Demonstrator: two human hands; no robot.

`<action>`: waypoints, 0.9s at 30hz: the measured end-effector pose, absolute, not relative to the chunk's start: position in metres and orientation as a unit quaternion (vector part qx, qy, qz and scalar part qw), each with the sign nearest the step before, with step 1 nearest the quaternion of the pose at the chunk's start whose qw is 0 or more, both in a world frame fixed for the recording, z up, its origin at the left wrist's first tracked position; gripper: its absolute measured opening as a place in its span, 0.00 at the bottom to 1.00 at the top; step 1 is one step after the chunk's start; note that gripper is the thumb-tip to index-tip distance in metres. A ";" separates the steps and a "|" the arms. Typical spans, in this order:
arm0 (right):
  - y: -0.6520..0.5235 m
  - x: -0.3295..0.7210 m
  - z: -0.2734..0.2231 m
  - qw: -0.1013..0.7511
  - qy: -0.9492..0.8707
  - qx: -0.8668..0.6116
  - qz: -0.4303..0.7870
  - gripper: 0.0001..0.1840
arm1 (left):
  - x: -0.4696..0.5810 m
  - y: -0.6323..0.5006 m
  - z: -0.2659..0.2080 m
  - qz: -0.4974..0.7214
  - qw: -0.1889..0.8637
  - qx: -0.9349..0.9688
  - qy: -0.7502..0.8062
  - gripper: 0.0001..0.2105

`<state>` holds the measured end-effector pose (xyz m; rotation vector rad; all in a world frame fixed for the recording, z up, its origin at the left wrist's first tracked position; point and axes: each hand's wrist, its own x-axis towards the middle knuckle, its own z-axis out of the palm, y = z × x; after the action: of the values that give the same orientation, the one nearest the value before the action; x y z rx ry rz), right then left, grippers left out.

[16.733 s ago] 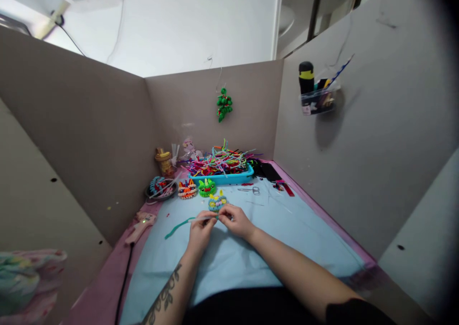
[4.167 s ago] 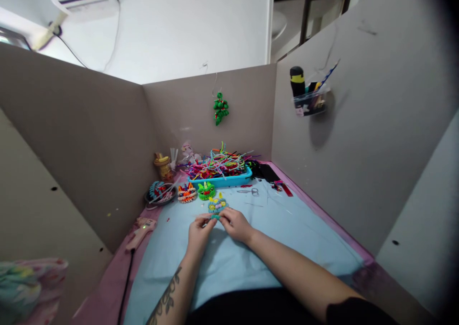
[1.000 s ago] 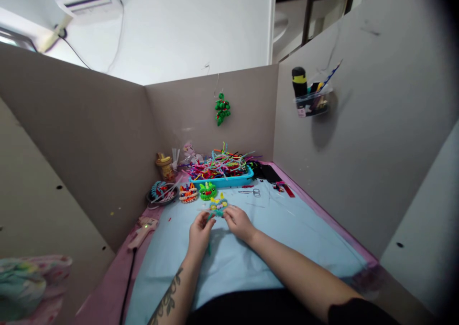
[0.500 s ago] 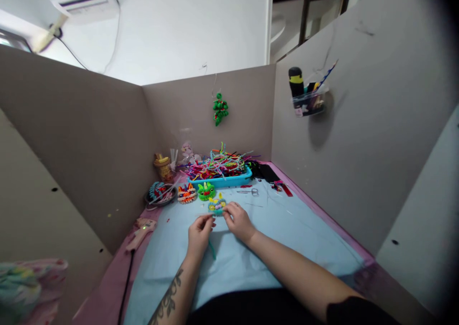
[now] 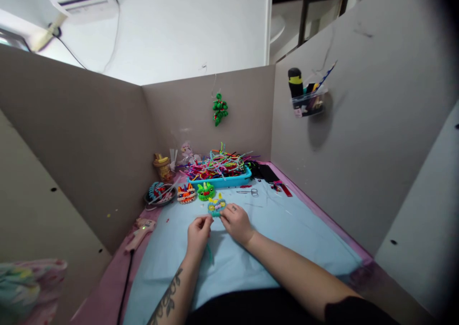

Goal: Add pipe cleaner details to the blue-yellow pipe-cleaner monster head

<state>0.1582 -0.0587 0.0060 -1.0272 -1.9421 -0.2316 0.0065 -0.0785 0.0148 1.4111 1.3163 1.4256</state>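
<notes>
A small blue and yellow pipe-cleaner figure (image 5: 216,207) stands in front of me, with yellow tips on top and a teal lower edge. At its lower right side, my right hand (image 5: 237,224) pinches it with closed fingers. My left hand (image 5: 198,235) is closed just below and left of the figure, thumb against fingers. From under that hand hangs a teal pipe cleaner (image 5: 210,254); the part between the fingertips is hidden. Behind the figure sit a green pipe-cleaner figure (image 5: 206,191) and an orange and white one (image 5: 186,194).
A blue tray (image 5: 236,180) heaped with coloured pipe cleaners stands at the back. Scissors (image 5: 254,192) lie to its front right. At left are a dark bowl (image 5: 160,201) and a pink glue gun (image 5: 140,235) with its cord. Grey panels (image 5: 179,110) enclose the table.
My right hand has shifted slightly left and down along the figure's edge. The left hand has hardly moved, and the hanging teal end has swung a little to the left.
</notes>
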 end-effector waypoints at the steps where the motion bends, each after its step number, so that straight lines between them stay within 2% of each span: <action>1: -0.059 0.158 0.006 0.447 -0.787 -0.412 -0.107 0.07 | 0.006 -0.079 0.015 0.551 0.361 0.546 0.517 0.18; 5: -0.057 0.156 0.002 0.455 -0.781 -0.403 -0.145 0.08 | 0.006 -0.077 0.012 0.549 0.363 0.539 0.527 0.20; 10: -0.055 0.154 0.000 0.461 -0.774 -0.405 -0.157 0.08 | 0.003 -0.071 0.002 0.542 0.396 0.550 0.497 0.19; 14: -0.056 0.154 0.001 0.468 -0.779 -0.404 -0.099 0.04 | 0.001 -0.069 -0.002 0.550 0.412 0.545 0.480 0.17; 18: -0.057 0.158 0.003 0.469 -0.801 -0.371 -0.022 0.15 | 0.003 -0.072 0.003 0.559 0.423 0.528 0.479 0.18; 22: -0.054 0.162 0.002 0.445 -0.821 -0.359 0.001 0.08 | 0.004 -0.075 0.009 0.552 0.421 0.528 0.489 0.17; 27: -0.048 0.163 -0.003 0.467 -0.807 -0.359 0.038 0.10 | 0.005 -0.074 0.007 0.542 0.401 0.553 0.490 0.15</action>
<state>0.1629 -0.0481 -0.0026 -0.8819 -1.9814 0.0941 0.0047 -0.0738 0.0070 1.3985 1.2381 1.3718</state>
